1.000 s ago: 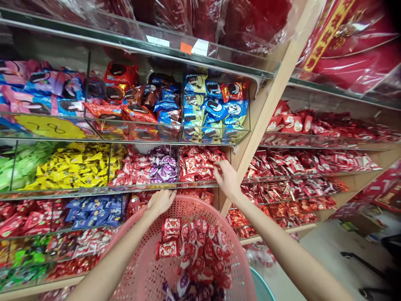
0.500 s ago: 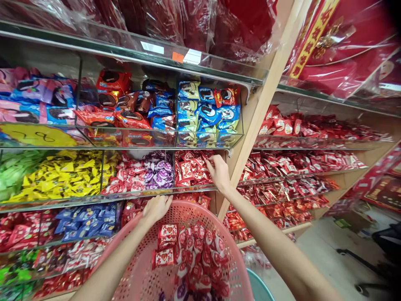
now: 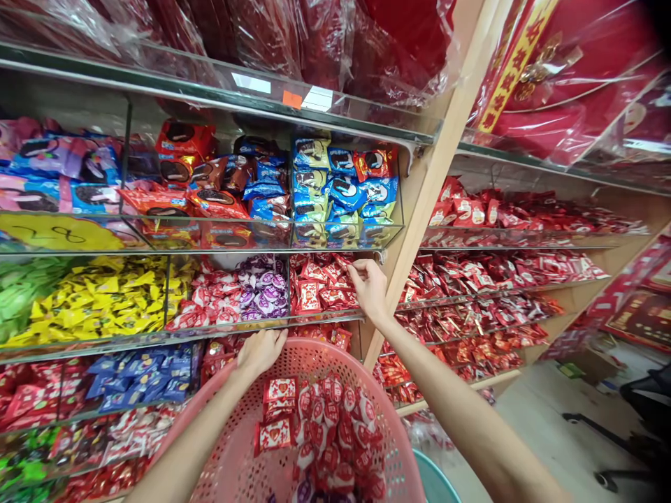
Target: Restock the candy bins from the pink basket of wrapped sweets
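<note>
Head view: pink, perforated, round-rimmed basket [image 3: 235, 440].

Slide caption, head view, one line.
Left hand on the rim of a pink basket, right hand at shelved red packets.

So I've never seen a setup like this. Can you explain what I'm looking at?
There is no machine here: these are a person's two bare hands, seen from one camera worn on the head, looking forward and down. The left hand grips the far rim of a pink basket, which holds red and purple wrapped sweets. The right hand is at a shelf compartment of red packets; I can't tell whether its fingertips pinch one. Nearby compartments hold yellow packets and, one shelf up, blue and green packs.
</note>
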Available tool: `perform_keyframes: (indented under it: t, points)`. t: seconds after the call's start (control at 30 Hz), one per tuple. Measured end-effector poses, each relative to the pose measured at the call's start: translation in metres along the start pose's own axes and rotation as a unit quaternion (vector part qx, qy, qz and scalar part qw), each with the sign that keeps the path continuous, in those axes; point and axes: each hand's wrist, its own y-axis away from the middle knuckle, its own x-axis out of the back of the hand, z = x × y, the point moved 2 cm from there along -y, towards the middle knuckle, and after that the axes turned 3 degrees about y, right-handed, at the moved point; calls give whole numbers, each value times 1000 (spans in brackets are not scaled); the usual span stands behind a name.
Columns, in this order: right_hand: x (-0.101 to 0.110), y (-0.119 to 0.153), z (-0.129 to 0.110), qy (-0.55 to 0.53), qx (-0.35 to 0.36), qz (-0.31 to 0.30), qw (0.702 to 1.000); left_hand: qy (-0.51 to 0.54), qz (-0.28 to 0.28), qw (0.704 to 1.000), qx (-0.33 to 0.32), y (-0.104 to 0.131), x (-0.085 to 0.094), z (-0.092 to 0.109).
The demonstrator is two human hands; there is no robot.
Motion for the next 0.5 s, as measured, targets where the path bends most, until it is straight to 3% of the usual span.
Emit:
perform_keyframes:
  t: [0.5]
  points:
    - [4, 17, -11, -41, 13, -6, 999, -11, 3, 1000, -3, 2, 3, 3]
